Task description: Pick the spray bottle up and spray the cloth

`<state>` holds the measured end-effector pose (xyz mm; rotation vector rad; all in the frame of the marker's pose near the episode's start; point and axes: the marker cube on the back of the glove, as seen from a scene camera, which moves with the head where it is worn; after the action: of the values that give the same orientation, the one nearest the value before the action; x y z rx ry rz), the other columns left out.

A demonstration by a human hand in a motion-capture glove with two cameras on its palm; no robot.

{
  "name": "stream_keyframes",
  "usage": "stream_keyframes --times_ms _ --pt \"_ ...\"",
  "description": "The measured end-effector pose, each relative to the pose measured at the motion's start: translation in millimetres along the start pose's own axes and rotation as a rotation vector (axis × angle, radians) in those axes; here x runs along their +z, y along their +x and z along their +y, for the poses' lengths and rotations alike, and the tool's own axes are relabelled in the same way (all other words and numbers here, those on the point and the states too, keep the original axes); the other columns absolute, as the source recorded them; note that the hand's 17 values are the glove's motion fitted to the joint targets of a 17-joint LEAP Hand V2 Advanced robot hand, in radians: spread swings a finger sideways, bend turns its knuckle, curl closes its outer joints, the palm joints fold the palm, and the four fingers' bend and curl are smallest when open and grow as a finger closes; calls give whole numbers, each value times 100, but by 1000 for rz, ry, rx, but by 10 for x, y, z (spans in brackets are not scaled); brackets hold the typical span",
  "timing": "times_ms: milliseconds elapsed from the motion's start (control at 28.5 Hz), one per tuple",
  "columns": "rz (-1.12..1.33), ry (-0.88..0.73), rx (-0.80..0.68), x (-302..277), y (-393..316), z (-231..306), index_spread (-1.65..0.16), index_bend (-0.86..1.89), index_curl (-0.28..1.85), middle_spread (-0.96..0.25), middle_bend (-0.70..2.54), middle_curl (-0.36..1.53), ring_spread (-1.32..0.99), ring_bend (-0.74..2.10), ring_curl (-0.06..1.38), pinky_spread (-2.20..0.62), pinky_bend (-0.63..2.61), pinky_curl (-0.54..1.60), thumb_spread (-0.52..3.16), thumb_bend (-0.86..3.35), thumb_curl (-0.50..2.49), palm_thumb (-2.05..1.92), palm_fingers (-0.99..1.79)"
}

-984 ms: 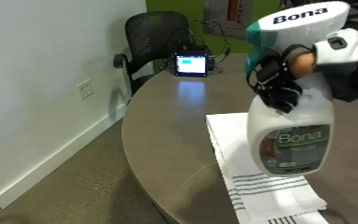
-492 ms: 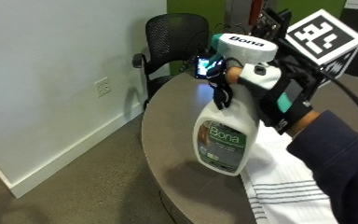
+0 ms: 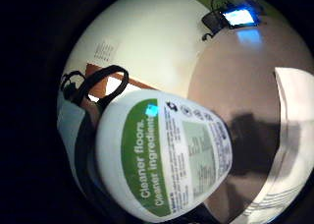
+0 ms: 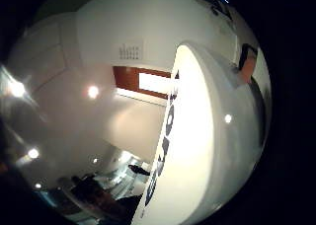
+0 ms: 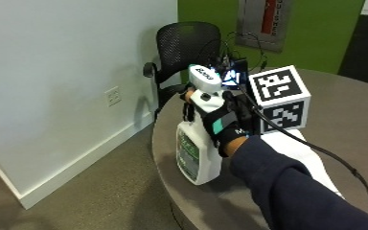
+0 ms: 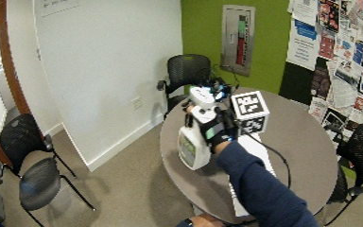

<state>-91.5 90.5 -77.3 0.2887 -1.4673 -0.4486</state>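
Observation:
A white spray bottle (image 5: pixel 197 153) with a green label stands upright at the round table's edge nearest the wall. My gloved right hand (image 5: pixel 219 122) grips its neck just under the white spray head (image 5: pixel 204 76), fingers curled round the trigger side. Whether the base touches the table I cannot tell. The white striped cloth (image 5: pixel 299 148) lies flat on the table beside the bottle, partly hidden by my sleeve. The little finger side palm view shows the bottle's body (image 3: pixel 167 160) close up, with the cloth (image 3: pixel 294 135) beyond. The spray head (image 4: pixel 197 136) fills the thumb side palm view. In the wide outside view the bottle (image 6: pixel 191 149) and hand (image 6: pixel 213 130) stand left of the cloth (image 6: pixel 257 146).
The grey round table (image 5: pixel 350 96) carries a small device with a lit screen (image 5: pixel 232 74) and cables at its far side. A black mesh chair (image 5: pixel 187 43) stands behind it by the white wall. Two more chairs (image 6: pixel 30 156) stand across the floor.
The outside camera has moved round. My hand keeps its grip on the bottle, which has gone from over the cloth to beside it, lower and nearer the table's edge.

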Motion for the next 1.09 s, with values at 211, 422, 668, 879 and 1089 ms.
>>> stream_keyframes --times_ms 211,422,668,879,1089 --pt "-34 -3 31 51 196 64 -28 28 64 -15 70 54 -21 72 49 -29 45 43 33 -3 78 98 136" --pt "-13 -52 14 10 178 67 -28 26 64 -15 68 54 -21 71 49 -29 46 43 36 -3 78 97 133" --pt "85 -212 17 -64 388 178 -28 19 63 -14 62 52 -19 69 48 -27 45 42 49 -4 75 93 123" --pt "253 -364 36 -470 577 501 -31 15 62 -12 53 50 -16 48 45 -4 24 41 76 -9 67 73 54" --pt "442 -336 -26 -1067 538 838 -36 32 58 -7 30 41 -9 23 35 10 21 35 92 -5 60 62 43"
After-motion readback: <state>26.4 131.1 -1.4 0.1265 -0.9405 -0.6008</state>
